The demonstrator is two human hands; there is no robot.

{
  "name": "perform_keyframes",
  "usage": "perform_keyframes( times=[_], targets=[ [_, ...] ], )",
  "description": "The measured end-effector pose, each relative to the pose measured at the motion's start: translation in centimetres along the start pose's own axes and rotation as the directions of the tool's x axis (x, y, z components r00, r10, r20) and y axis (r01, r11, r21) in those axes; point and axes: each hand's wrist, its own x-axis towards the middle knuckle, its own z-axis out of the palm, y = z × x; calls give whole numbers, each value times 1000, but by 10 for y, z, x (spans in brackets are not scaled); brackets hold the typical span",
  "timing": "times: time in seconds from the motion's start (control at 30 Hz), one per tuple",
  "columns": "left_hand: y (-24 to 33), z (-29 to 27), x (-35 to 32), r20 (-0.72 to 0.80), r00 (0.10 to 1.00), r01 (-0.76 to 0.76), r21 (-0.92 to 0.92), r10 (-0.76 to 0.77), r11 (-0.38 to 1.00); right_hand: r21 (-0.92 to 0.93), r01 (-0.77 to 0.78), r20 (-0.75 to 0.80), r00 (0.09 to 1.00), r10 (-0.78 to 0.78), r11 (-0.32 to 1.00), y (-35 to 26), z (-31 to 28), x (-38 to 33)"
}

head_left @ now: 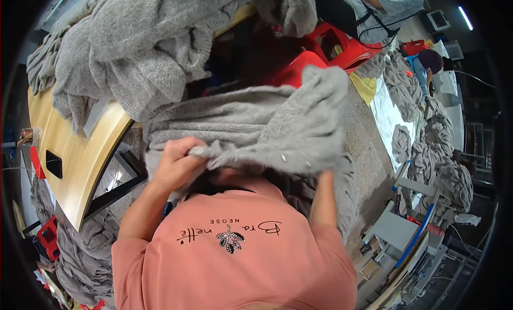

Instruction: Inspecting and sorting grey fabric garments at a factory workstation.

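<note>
A grey knit sweater [240, 123] is stretched across in front of me, its folds bunched along the near edge. My left hand [180, 156] is closed on that bunched edge, thumb and fingers pinching the knit. On the other side my right forearm [324, 198] goes up under the sweater. The cloth covers my right hand, so its fingers do not show. Two small pale, shiny marks show on the knit near that forearm. More grey knitwear [133, 37] is heaped just beyond, over the far part of the wooden table.
The wooden table [64, 187] curves along my left, with a black phone [54, 164] on it. Red plastic stools [342, 45] stand ahead. Another person [395, 5] is at the upper right. Grey garments [427, 155] are piled at right, near a grey machine [393, 227].
</note>
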Motion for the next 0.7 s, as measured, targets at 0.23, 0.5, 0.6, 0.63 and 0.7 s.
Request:
perform_keyframes(
  times=[0.23, 0.5, 0.6, 0.63, 0.7],
  targets=[
    [-21, 30, 21, 76, 995, 67, 52, -70, 996, -568, 461, 371, 883, -289, 682, -42, 105, -20],
    [-37, -2, 6, -26, 989, 145, 100, -143, 984, -187, 496, 565, 760, -320, 848, -62, 165, 32],
    [-43, -12, 0, -61, 980, 184, -45, -187, 982, -299, 287, 462, 878, -125, 910, -61, 167, 41],
    [-45, -11, 0, -55, 970, 233, -36, -235, 972, -242, 343, 511, 840, -182, 907, -60, 170, 40],
    [-46, -5, 4, -75, 978, 189, -87, -196, 978, -158, 572, 517, 743, -426, 805, -59, 180, 37]
  ],
)
